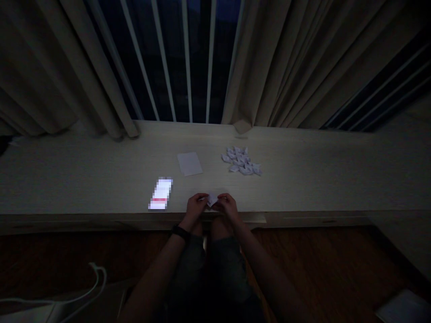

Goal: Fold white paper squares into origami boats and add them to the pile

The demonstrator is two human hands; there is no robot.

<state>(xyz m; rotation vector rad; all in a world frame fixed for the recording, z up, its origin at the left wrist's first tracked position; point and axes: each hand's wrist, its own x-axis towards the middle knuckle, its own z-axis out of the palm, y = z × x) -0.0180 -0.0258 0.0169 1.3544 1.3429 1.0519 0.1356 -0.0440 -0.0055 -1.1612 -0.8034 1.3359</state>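
Between my two hands, at the front edge of the pale counter (pixel 303 179), is a small folded piece of white paper (pixel 212 199), roughly diamond-shaped from above. My left hand (pixel 196 206) pinches its left side, and a dark band circles that wrist. On the opposite side, the fingers of my right hand (pixel 228 205) close on the paper's right corner. A flat stack of white paper sheets (pixel 190 163) lies farther back, a little to the left. Behind and to the right sit several small folded paper boats (pixel 241 160) in a loose cluster.
A phone (pixel 160 194) with a lit, blurred screen lies left of my hands. Beige curtains (pixel 269 67) hang at the back around a dark barred window (pixel 175 63). Below the counter are drawer fronts and a wooden floor (pixel 319 264). A white cable (pixel 97 278) runs at lower left.
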